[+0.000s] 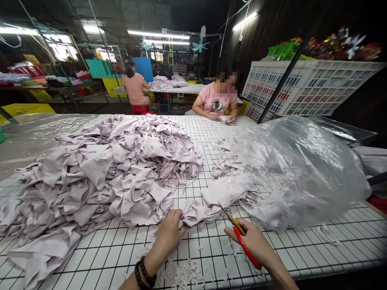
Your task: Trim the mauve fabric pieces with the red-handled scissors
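My left hand point(169, 233) is closed on a crumpled pale lilac fabric piece point(196, 213) at the near edge of the table. My right hand point(254, 241) grips red-handled scissors point(242, 237), blades pointing up and left toward that piece, just short of it. A large heap of the same lilac fabric pieces point(115, 169) spreads to the left. A smaller stack of pieces point(229, 189) lies just beyond the scissors.
The white gridded table point(211, 249) carries small fabric snippets point(181, 274) near me. A big clear plastic bag point(299, 169) bulges at right. Another person sits at the far edge point(216, 100) handling fabric. White crates point(308, 86) stand behind.
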{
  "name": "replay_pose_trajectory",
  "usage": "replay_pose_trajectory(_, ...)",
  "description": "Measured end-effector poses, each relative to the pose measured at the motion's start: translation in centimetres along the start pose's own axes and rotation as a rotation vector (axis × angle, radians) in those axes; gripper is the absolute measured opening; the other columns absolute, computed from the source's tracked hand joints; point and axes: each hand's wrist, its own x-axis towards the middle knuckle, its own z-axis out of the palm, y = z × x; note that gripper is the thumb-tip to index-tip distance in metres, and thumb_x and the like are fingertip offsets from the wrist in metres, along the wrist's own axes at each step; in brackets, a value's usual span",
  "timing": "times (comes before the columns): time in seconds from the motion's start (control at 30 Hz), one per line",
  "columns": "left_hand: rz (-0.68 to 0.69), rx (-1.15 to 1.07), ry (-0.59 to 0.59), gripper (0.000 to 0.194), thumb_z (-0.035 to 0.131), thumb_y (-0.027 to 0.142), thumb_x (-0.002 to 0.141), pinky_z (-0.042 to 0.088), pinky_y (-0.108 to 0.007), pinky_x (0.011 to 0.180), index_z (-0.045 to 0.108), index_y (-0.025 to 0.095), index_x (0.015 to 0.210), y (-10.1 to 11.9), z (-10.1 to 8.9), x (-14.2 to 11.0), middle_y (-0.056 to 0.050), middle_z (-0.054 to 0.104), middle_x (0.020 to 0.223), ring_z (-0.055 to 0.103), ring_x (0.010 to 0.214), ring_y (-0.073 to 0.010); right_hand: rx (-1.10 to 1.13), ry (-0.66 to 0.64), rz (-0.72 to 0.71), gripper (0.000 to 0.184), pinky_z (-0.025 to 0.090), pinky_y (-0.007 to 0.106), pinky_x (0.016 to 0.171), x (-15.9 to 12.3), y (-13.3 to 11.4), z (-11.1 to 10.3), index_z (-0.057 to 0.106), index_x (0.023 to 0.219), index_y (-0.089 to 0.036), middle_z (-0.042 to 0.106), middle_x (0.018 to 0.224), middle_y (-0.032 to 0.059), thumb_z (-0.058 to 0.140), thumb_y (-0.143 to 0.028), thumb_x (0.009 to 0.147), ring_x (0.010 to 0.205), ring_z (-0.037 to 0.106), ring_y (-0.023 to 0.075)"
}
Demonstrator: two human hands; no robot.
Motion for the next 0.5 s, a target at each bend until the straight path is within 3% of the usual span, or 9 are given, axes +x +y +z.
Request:
replay_pose_trajectory(0.07, -0.051, -0.126, -0.006, 0.012, 0.055, 0.027, 0.079, 0.046, -0.03, 0.062, 0.059, 0.017, 0.084, 0.0, -3.1, 1.4, -0.005, 0.062, 0.083, 0.059, 0.072, -0.0208, -0.024, 0.09, 0.032, 0.033, 0.035, 0.025, 0.049, -0.1, 1.1, -0.5, 0.044, 0.058, -0.022, 0.046, 0.052, -0.0047, 0.066, -0.044, 0.07, 0.052, 0.043, 0.0141)
replay_pose_trajectory(0.1, -0.082, -0.152, 0.062, 0.016, 0.055, 0.031, 0.08, 0.046, -0.029, 0.059, 0.059, 0.017, 0.086, 0.0, -5.4, 2.2, -0.005, 0.062, 0.08, 0.059, 0.067, -0.02, -0.039, 0.143, 0.05, 0.031, 0.036, 0.025, 0.049, 0.0, 1.6, -0.7, 0.046, 0.059, -0.022, 0.048, 0.053, -0.0042, 0.064, -0.044, 0.071, 0.052, 0.045, 0.0148)
replay_pose_trajectory(0.17, -0.095, -0.033, 0.382, 0.026, 0.054, 0.038, 0.082, 0.046, -0.029, 0.057, 0.057, 0.016, 0.096, -0.1, -10.7, 4.2, -0.005, 0.061, 0.084, 0.058, 0.068, -0.0192, -0.086, 0.266, 0.071, 0.021, 0.039, 0.027, 0.051, 0.6, 2.3, -1.0, 0.052, 0.066, -0.023, 0.054, 0.057, -0.0022, 0.061, -0.04, 0.072, 0.055, 0.051, 0.0171)
replay_pose_trajectory(0.23, -0.044, 0.188, 0.722, 0.035, 0.056, 0.042, 0.082, 0.048, -0.029, 0.068, 0.054, 0.013, 0.102, -0.7, -16.0, 6.5, -0.007, 0.058, 0.098, 0.058, 0.083, -0.0201, -0.146, 0.393, 0.017, 0.012, 0.042, 0.03, 0.058, 1.7, 2.8, -0.9, 0.055, 0.075, -0.022, 0.06, 0.068, 0.0014, 0.057, -0.034, 0.072, 0.064, 0.056, 0.0205)
replay_pose_trajectory(0.27, -0.048, 0.304, 0.792, 0.037, 0.053, 0.043, 0.084, 0.048, -0.03, 0.075, 0.053, 0.012, 0.104, -1.1, -18.2, 7.6, -0.007, 0.056, 0.102, 0.056, 0.091, -0.0216, -0.165, 0.44, -0.044, 0.011, 0.043, 0.032, 0.064, 2.4, 2.9, -0.6, 0.056, 0.078, -0.022, 0.062, 0.075, 0.0036, 0.055, -0.031, 0.072, 0.071, 0.057, 0.0223)
replay_pose_trajectory(0.3, -0.065, 0.41, 0.757, 0.039, 0.049, 0.043, 0.087, 0.046, -0.032, 0.083, 0.052, 0.01, 0.108, -1.6, -20.0, 8.6, -0.007, 0.054, 0.108, 0.054, 0.101, -0.0241, -0.174, 0.472, -0.111, 0.012, 0.043, 0.034, 0.069, 3.2, 2.9, -0.2, 0.057, 0.08, -0.021, 0.062, 0.08, 0.0054, 0.054, -0.028, 0.071, 0.077, 0.057, 0.0237)
replay_pose_trajectory(0.37, -0.155, 0.547, 0.56, 0.044, 0.045, 0.044, 0.089, 0.043, -0.041, 0.09, 0.053, 0.004, 0.107, -2.4, -22.1, 10.1, -0.011, 0.051, 0.117, 0.05, 0.111, -0.032, -0.151, 0.474, -0.222, 0.016, 0.041, 0.037, 0.077, 4.9, 2.7, 0.6, 0.058, 0.082, -0.019, 0.062, 0.085, 0.0075, 0.054, -0.022, 0.067, 0.084, 0.056, 0.0251)
replay_pose_trajectory(0.43, -0.274, 0.596, 0.365, 0.051, 0.055, 0.048, 0.082, 0.044, -0.051, 0.088, 0.056, 0.0, 0.098, -2.6, -22.2, 10.6, -0.022, 0.044, 0.129, 0.049, 0.112, -0.0419, -0.104, 0.445, -0.261, 0.016, 0.04, 0.037, 0.079, 6.5, 2.2, 1.1, 0.059, 0.081, -0.019, 0.062, 0.082, 0.0068, 0.054, -0.019, 0.065, 0.084, 0.055, 0.0247)
replay_pose_trajectory(0.5, -0.284, 0.606, 0.362, 0.052, 0.066, 0.048, 0.074, 0.043, -0.06, 0.084, 0.058, 0.001, 0.093, -1.8, -20.3, 9.8, -0.03, 0.032, 0.139, 0.046, 0.113, -0.0505, -0.056, 0.43, -0.257, 0.014, 0.041, 0.035, 0.076, 7.8, 1.7, 0.9, 0.058, 0.078, -0.019, 0.061, 0.077, 0.0046, 0.054, -0.018, 0.065, 0.079, 0.055, 0.0227)
